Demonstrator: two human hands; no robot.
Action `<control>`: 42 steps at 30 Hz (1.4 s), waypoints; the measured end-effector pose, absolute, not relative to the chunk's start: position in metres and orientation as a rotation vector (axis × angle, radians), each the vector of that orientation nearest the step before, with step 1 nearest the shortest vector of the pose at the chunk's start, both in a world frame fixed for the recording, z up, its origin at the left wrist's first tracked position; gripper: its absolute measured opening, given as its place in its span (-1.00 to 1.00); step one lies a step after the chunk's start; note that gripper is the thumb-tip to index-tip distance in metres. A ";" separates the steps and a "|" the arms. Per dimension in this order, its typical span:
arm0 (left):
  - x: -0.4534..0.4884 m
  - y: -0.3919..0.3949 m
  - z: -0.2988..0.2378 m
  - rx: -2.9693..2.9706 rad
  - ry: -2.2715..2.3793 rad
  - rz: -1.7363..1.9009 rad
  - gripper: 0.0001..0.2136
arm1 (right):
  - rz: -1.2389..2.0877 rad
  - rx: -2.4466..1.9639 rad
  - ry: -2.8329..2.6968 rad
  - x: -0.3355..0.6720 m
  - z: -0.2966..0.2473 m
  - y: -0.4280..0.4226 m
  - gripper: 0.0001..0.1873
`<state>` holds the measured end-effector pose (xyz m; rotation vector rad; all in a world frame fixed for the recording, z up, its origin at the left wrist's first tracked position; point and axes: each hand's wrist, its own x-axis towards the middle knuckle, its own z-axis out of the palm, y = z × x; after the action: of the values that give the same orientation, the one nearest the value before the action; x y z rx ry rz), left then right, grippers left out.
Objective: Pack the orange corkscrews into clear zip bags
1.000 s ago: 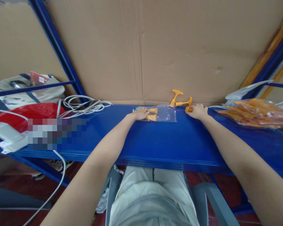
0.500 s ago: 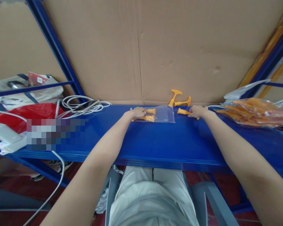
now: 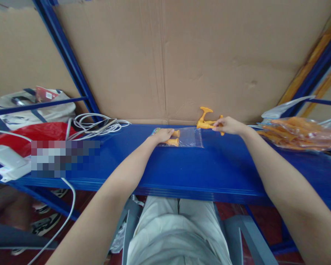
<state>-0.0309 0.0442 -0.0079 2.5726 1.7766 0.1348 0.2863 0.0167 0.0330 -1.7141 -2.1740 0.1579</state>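
A clear plastic bag (image 3: 191, 137) lies flat on the blue tabletop, with two orange T-shaped plastic pieces (image 3: 172, 141) at its left end. My left hand (image 3: 163, 135) rests flat over that end, fingers stretched across the pieces and partly hiding them. To the right, my right hand (image 3: 228, 125) pinches another orange T-shaped piece (image 3: 208, 126) by its shank. A further orange T-shaped piece (image 3: 206, 110) leans against the cardboard just behind it. Where these two overlap, their outlines are hard to separate.
A large clear bag of orange pieces (image 3: 300, 133) lies at the right. On the left are coiled white cables (image 3: 99, 125), a red plastic bag (image 3: 44, 133), a white device (image 3: 9, 162) and a canvas bag (image 3: 11, 117). Cardboard (image 3: 209, 55) walls the back.
My right hand has moved left and slightly up with an orange piece, to the pieces by the cardboard. My left hand has flattened over the bag.
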 end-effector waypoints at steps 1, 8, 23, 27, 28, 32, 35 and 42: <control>-0.031 0.045 -0.008 2.568 1.771 0.132 -0.47 | 0.213 -1.652 -2.217 0.284 0.033 0.016 -0.80; -0.027 0.042 -0.007 2.562 1.747 0.110 -0.46 | 0.218 -1.535 -2.323 0.254 0.019 0.017 -0.84; -0.024 0.047 -0.012 2.595 1.621 0.157 -0.45 | -0.149 -1.884 -2.242 0.210 0.014 -0.004 -0.82; -0.027 0.054 -0.018 2.598 1.585 0.233 -0.46 | 0.006 -1.835 -2.240 0.207 0.012 -0.003 -0.81; -0.027 0.056 -0.019 2.602 1.560 0.249 -0.46 | 0.009 -1.846 -2.203 0.206 0.012 -0.003 -0.80; -0.026 0.060 -0.022 2.608 1.515 0.294 -0.45 | -0.038 -1.885 -2.064 0.204 0.007 -0.001 -0.78; -0.023 0.058 -0.021 2.606 1.504 0.317 -0.46 | -0.070 -1.830 -2.052 0.202 0.001 0.001 -0.78; -0.016 0.050 -0.017 2.551 1.574 0.430 -0.52 | -0.067 -1.655 -2.121 0.202 -0.005 0.005 -0.79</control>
<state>-0.0155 0.0502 -0.0173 2.5507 1.5741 0.4303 0.2017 0.0052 -0.0055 -1.6553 -2.1205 -0.0674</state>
